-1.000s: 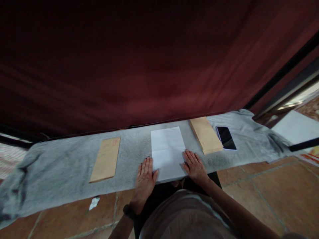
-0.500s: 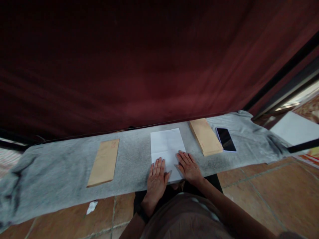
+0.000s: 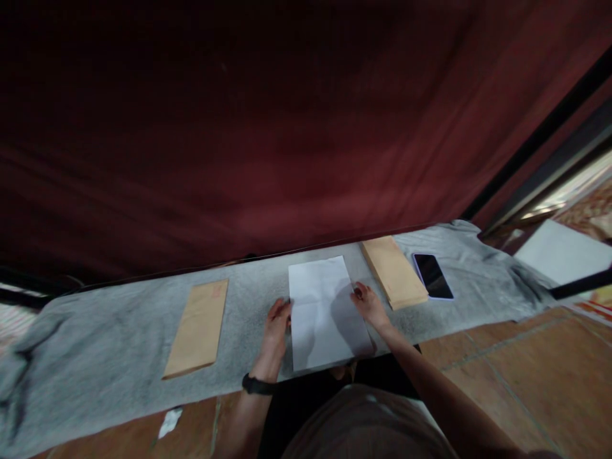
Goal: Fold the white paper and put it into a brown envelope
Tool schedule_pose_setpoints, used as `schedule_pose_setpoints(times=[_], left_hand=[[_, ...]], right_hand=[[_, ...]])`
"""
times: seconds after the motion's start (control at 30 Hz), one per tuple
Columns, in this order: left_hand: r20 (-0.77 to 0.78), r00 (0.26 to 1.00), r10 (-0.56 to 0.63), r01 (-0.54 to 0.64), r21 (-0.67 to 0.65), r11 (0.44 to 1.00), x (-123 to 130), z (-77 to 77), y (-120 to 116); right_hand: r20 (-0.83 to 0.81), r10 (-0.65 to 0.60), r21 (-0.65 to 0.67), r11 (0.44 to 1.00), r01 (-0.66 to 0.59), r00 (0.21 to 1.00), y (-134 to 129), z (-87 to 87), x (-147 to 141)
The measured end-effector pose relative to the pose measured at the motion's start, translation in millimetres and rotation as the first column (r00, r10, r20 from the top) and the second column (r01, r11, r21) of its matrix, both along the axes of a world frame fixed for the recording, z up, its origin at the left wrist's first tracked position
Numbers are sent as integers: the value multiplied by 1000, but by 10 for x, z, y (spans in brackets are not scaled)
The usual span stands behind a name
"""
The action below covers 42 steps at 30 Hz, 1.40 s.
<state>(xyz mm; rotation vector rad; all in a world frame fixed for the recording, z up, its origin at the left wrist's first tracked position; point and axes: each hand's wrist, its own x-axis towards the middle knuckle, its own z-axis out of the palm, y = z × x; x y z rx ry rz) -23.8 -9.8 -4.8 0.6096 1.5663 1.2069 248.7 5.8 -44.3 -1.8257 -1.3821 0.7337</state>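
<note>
Your two hands at the white paper's side edges, fingers curled
Your left hand (image 3: 273,331) and right hand (image 3: 373,309) flank the paper (image 3: 318,312), flat on the grey cloth (image 3: 119,338); whether either pinches it, you can't tell from here; it should be light, floppy and easily creased, so take both side edges gently; brown envelopes (image 3: 396,273) lie to the right.
</note>
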Motion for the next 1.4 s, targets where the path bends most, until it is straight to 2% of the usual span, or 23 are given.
schedule_pose_setpoints(times=[0.2, 0.33, 0.4, 0.5, 0.57, 0.63, 0.7, 0.77, 0.83, 0.9, 1.0, 1.07, 1.13, 1.23, 1.3, 1.4], left_hand=[[-69, 986, -151, 151, -4, 988, -15, 69, 34], [-100, 984, -149, 153, 26, 988, -48, 203, 80], [-112, 983, -147, 153, 54, 987, -93, 346, 148], [-101, 981, -165, 177, 126, 976, -149, 665, 275], [-65, 980, -187, 197, 230, 953, -156, 918, 343], [-66, 977, -204, 214, 367, 905, -139, 1150, 377], [-128, 972, -198, 235, 471, 850, -120, 1309, 372], [-201, 962, -184, 263, 515, 816, -119, 1356, 338], [-265, 946, -189, 304, 514, 802, -149, 1285, 287], [-341, 913, -224, 379, 508, 774, -204, 1116, 227], [-489, 814, -313, 554, 493, 671, -296, 757, 115], [-580, 726, -370, 656, 423, 625, -337, 494, 16], [-647, 654, -392, 702, 326, 634, -357, 240, -102], [-722, 548, -421, 752, 207, 626, -391, -62, -286], [-772, 461, -436, 800, 149, 582, -445, -170, -379], [-848, 327, -418, 860, 84, 504, -540, -167, -425]], right_hand=[[-227, 46, -16, 999, -51, 973, 15, 74, -11], [-381, 65, -18, 997, -78, 922, 31, 265, 33], [-447, 90, 2, 995, -100, 890, 79, 448, 72], [-565, 174, 71, 984, -162, 807, 209, 835, 127], [-578, 232, 146, 973, -181, 783, 309, 1123, 150], [-582, 275, 239, 957, -162, 765, 384, 1380, 166], [-547, 299, 313, 939, -140, 782, 409, 1557, 183], [-486, 313, 366, 921, -135, 816, 378, 1621, 206], [-439, 338, 382, 909, -168, 832, 306, 1565, 232], [-416, 386, 376, 898, -231, 823, 212, 1406, 257], [-338, 464, 401, 858, -321, 819, 48, 1054, 287], [-256, 506, 378, 837, -396, 824, -81, 801, 306], [-164, 566, 326, 804, -497, 808, -229, 565, 327], [75, 667, 260, 705, -660, 742, -462, 281, 356], [214, 693, 213, 655, -725, 689, -598, 154, 364], [343, 685, 159, 631, -759, 642, -731, 62, 356]])
